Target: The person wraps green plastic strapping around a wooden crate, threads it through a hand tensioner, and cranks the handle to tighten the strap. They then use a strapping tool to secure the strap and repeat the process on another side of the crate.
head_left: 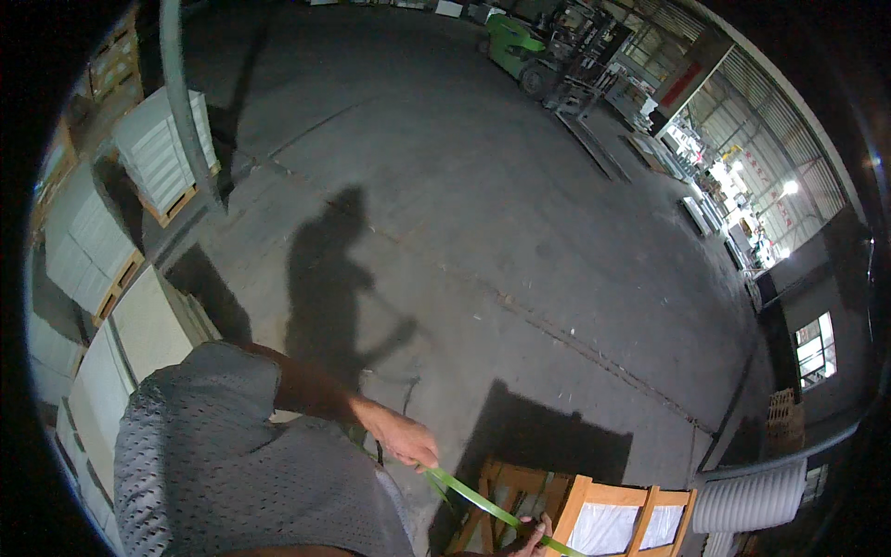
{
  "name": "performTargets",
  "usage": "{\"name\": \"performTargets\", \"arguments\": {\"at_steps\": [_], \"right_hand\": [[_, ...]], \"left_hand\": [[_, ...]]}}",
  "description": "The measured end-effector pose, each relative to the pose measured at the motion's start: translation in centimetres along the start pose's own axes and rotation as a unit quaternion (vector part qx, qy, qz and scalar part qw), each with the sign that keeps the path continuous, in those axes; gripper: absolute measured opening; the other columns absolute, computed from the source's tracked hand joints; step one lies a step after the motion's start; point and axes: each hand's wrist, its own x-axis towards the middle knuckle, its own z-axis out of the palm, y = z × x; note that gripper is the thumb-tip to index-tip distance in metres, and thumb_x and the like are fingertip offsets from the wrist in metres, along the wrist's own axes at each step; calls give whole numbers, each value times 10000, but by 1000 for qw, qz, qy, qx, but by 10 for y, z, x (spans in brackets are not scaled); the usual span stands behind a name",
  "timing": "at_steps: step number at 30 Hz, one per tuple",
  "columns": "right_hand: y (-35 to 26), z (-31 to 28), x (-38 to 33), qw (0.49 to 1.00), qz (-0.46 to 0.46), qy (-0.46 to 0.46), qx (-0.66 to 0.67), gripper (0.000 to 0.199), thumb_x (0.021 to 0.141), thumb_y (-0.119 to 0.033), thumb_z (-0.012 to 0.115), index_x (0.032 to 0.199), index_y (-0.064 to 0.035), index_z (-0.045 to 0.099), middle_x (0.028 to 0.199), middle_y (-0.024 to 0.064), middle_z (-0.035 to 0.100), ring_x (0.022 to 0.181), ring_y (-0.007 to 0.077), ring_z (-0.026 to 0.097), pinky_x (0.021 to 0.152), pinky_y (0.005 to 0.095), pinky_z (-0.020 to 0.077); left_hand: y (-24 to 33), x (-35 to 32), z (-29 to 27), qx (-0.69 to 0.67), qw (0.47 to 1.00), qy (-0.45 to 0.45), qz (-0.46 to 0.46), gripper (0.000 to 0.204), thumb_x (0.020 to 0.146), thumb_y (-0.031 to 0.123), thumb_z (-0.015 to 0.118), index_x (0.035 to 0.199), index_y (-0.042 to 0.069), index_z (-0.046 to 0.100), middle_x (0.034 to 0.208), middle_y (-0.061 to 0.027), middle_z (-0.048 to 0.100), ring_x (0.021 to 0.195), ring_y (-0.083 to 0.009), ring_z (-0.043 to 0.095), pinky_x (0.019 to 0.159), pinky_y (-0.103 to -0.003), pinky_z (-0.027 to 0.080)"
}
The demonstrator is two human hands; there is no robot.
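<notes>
My left hand (401, 437) is closed on one end of a flat green strap (476, 499), in front of my grey-clad body. From there the strap runs taut down to the right, toward a wooden crate (577, 509). My right hand (531, 538) shows only partly at the lower edge, beside the crate, its fingers bent round the strap. The crate has light wooden slats with white sheeting between them. A loose piece of strap hangs below my left hand.
Pallets of stacked pale boxes (165, 153) line the left side by a grey pole (182, 102). A green forklift (515, 46) stands far off with its forks (594, 147) low. A white ribbed roll (752, 501) lies right of the crate. Concrete floor (483, 223) stretches ahead.
</notes>
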Motion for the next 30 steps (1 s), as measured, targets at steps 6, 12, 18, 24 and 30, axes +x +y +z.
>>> {"name": "performTargets", "arguments": {"at_steps": [6, 12, 18, 24, 30], "right_hand": [[-12, 79, 53, 989, 48, 53, 127, 466, 893, -396, 604, 1158, -57, 427, 1102, 97, 463, 981, 287, 447, 852, 377, 372], [8, 53, 122, 765, 87, 256, 584, 274, 884, -384, 616, 846, -113, 588, 730, -18, 551, 659, 131, 523, 637, 263, 421], [25, -38, 178, 771, -23, 302, 560, 393, 910, -247, 598, 1202, 9, 539, 839, 45, 581, 733, 131, 535, 695, 294, 437], [50, -65, 270, 951, 79, 271, 126, 320, 967, -222, 524, 1117, 37, 638, 856, 112, 692, 806, 174, 641, 767, 299, 492], [134, -31, 353, 958, 95, 229, 143, 266, 926, -200, 578, 1071, 13, 644, 877, 92, 676, 798, 239, 639, 714, 334, 498]], "left_hand": [[12, 19, -52, 109, 987, 49, 103, 283, 916, 273, 478, 802, 44, 597, 634, -30, 520, 610, -155, 487, 567, -337, 401], [9, 24, -137, 125, 992, 3, 25, 330, 954, 309, 458, 852, 27, 597, 742, -111, 581, 725, -187, 540, 691, -368, 441], [36, 44, -232, 232, 971, -12, -64, 339, 961, 327, 458, 881, 32, 607, 763, -79, 586, 732, -165, 532, 679, -335, 433], [112, 94, -281, 117, 986, 21, -121, 302, 976, 273, 503, 805, 45, 603, 620, 13, 490, 576, -76, 450, 556, -275, 381], [126, 157, -321, 260, 963, 9, 66, 185, 914, 202, 536, 825, 54, 605, 743, -91, 605, 677, -240, 596, 607, -363, 452]]}}
